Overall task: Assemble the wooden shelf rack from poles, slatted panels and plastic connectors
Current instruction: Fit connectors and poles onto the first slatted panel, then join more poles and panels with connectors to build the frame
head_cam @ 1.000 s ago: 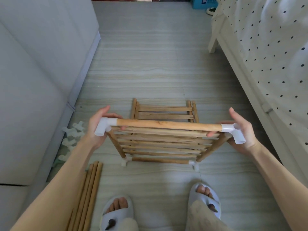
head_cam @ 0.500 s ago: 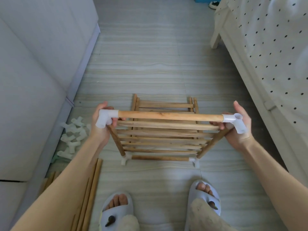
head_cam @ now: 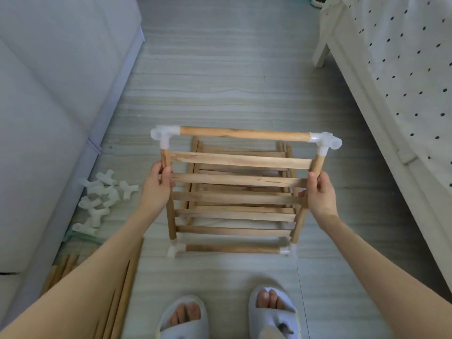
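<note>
A slatted wooden panel (head_cam: 238, 178) framed by poles and white plastic connectors is held tilted up over the floor. My left hand (head_cam: 157, 185) grips its left side pole and my right hand (head_cam: 320, 192) grips its right side pole. A round pole (head_cam: 244, 134) spans the top between a left corner connector (head_cam: 162, 135) and a right corner connector (head_cam: 326, 141). The bottom pole (head_cam: 232, 248) with its connectors is near the floor. Another slatted panel (head_cam: 239, 152) lies flat on the floor behind.
A pile of several white connectors (head_cam: 100, 199) lies on the floor at the left, by a grey cabinet (head_cam: 49, 106). Loose poles (head_cam: 122, 297) lie at lower left. A bed with a dotted sheet (head_cam: 396, 69) runs along the right. My slippered feet (head_cam: 227, 314) are below.
The framed panel has swung from nearly flat to tilted up, its top pole moving away from me. Both hands slid from the top corner connectors down onto the side poles.
</note>
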{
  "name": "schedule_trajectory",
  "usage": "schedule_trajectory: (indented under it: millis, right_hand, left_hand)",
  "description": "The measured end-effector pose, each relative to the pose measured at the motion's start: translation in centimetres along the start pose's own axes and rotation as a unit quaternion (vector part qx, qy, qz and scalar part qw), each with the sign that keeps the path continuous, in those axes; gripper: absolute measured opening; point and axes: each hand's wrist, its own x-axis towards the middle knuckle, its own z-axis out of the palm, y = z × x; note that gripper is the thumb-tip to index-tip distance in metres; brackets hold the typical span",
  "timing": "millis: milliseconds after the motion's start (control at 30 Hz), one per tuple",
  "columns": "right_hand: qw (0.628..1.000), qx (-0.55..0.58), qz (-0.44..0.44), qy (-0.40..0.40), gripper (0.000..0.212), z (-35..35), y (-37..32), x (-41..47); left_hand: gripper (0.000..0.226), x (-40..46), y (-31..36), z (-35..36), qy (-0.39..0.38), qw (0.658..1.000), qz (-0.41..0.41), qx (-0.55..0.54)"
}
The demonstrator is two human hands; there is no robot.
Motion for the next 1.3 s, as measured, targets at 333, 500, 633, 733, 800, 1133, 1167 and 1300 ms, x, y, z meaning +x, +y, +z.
schedule_trajectory:
  millis: [333,500,633,733,800,1133,1167,1300]
  right_hand:
    - [0.97,-0.224,0.085,-0.047,0.032,0.4,2.6,1.1]
    - [0.952,-0.26,0.115,-0.111,0.023,-0.9,3.7,-2.6]
    - [0.934,-0.279,0.163,-0.156,0.025,-1.5,5.9,-5.6]
    - [0.921,-0.295,0.196,-0.165,0.03,-1.3,8.0,-6.7]
    - [0.915,-0.305,0.205,-0.169,0.032,-0.7,8.7,-6.7]
    - [0.88,-0.38,0.213,-0.19,0.023,1.6,10.1,-6.0]
    - [0.878,-0.382,0.214,-0.193,0.023,1.6,10.0,-5.8]
    - [0.878,-0.369,0.224,-0.204,0.02,2.1,10.0,-5.0]
  left_hand:
    - [0.035,1.9,-1.0,0.3,-0.063,0.977,-0.091,0.179]
    - [0.04,-2.5,-1.8,-0.2,-0.121,0.97,-0.131,0.167]
    - [0.042,-5.7,-3.1,-0.3,-0.161,0.953,-0.137,0.218]
    - [0.035,-7.0,-4.3,0.2,-0.192,0.929,-0.154,0.275]
    - [0.032,-7.3,-5.0,0.4,-0.193,0.918,-0.168,0.303]
    - [0.028,-7.5,-8.6,1.2,-0.199,0.916,-0.216,0.275]
    - [0.029,-7.4,-8.6,1.2,-0.199,0.916,-0.216,0.272]
    - [0.031,-6.6,-8.4,1.4,-0.189,0.919,-0.211,0.276]
